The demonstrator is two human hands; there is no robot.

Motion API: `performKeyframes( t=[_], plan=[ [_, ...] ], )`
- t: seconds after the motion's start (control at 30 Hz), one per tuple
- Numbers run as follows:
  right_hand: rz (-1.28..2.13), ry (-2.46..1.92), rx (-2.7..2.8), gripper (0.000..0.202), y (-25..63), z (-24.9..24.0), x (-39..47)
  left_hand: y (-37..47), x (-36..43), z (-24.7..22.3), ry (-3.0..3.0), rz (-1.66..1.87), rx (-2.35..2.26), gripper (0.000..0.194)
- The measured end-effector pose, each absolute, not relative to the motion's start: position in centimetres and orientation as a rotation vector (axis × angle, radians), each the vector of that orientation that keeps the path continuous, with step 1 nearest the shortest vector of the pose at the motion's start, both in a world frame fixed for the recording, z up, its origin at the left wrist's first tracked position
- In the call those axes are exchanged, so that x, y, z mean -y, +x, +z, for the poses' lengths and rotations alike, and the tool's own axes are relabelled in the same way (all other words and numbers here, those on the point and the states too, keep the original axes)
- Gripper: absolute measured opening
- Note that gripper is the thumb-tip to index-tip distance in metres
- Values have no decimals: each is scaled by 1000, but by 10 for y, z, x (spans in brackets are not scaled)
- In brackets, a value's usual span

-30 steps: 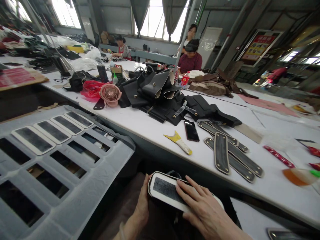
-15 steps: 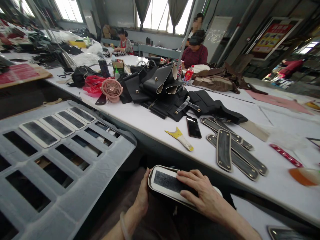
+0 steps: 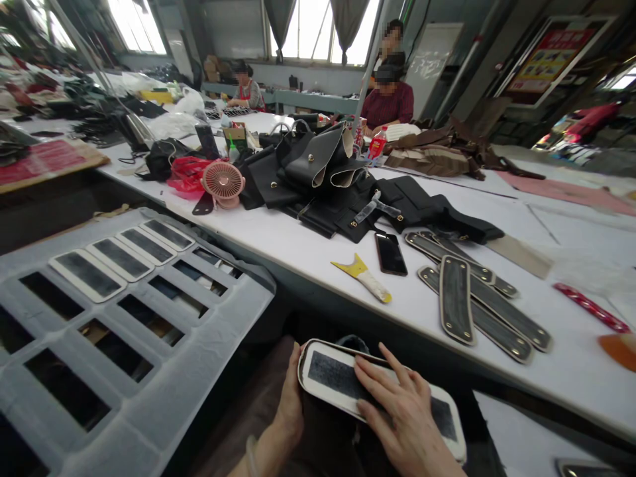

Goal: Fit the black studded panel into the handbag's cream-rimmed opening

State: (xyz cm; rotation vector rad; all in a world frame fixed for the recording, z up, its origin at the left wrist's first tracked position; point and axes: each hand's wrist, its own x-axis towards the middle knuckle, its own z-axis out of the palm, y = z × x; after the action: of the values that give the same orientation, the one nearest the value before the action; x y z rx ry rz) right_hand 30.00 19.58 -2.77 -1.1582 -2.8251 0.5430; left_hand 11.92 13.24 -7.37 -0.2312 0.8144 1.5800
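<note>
Over my lap lies what looks like an upturned bag with a pale rim; its dark body is mostly hidden. In its top sits a long white panel (image 3: 334,405) with rounded ends and a dark strip (image 3: 332,373) down the middle. My left hand (image 3: 291,401) grips the left end, the thumb side along the rim and the other fingers hidden below. My right hand (image 3: 397,401) lies across the middle of the panel, fingers spread and touching the surface. The dark strip shows on both sides of it.
On my left, a grey slotted rack (image 3: 149,404) carries several similar panels (image 3: 89,275). The white table (image 3: 308,271) ahead holds a yellow-and-white scraper-like tool (image 3: 362,277), a phone (image 3: 391,253), dark strips with eyelets (image 3: 456,301), black bags (image 3: 318,159) and a pink fan (image 3: 223,183). People (image 3: 390,99) sit beyond.
My right hand has shifted down with its fingers more spread, and the panel's right end now shows past it. My left hand keeps its grip on the left end.
</note>
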Motion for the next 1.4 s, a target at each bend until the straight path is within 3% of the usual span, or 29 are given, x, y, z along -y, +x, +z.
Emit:
performKeyframes(
  t=[0.3,0.47,0.77,1.13,1.3,1.4],
  plan=[
    [437,-1183,2680,36,283,-26,-202,116,-135,-77,-157,1593,-863,49],
    [562,-1171,2734,52,269,-25,-209,111,-135,-85,-112,1621,-908,51],
    [906,-982,3035,54,266,-15,-211,111,-131,-106,-183,1600,-871,53],
    [862,-1114,2930,48,247,-11,-211,106,-128,-114,-29,1634,-965,52],
    [608,-994,2852,51,254,-34,-207,94,-126,-111,200,1594,-1060,47],
    [252,-1011,2698,37,253,-63,-206,74,-137,-113,418,1533,-1178,37]
  ],
)
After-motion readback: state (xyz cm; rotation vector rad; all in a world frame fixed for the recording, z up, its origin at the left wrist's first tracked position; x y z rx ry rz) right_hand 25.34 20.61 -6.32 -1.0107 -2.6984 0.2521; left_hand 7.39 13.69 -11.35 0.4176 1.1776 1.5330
